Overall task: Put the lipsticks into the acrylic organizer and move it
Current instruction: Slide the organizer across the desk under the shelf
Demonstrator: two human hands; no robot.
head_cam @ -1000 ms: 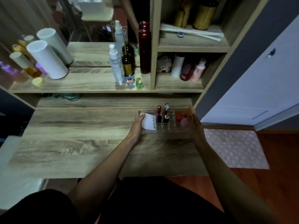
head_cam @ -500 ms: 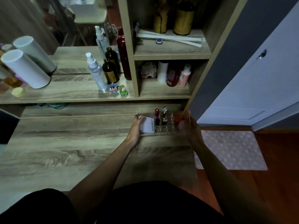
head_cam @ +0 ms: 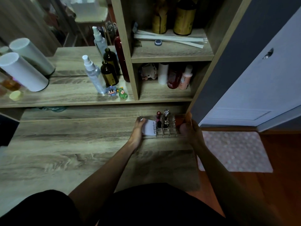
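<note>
We counted two lipsticks (head_cam: pixel 158 120) standing in one acrylic organizer (head_cam: pixel 167 130), perhaps a third in its dim right end. On the shelf (head_cam: pixel 65 95) stood two small figurines (head_cam: pixel 117 92), one spray bottle (head_cam: pixel 94 74) and one white cylinder (head_cam: pixel 22 71), mirror copies excluded.

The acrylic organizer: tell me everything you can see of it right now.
The acrylic organizer is a clear, low rack of small square slots, level at the desk's far right, below the shelf unit. A dark red lipstick and a silver-capped one stand upright in its back slots; a white packet fills its left end. The left hand and right hand grip its ends.
</note>
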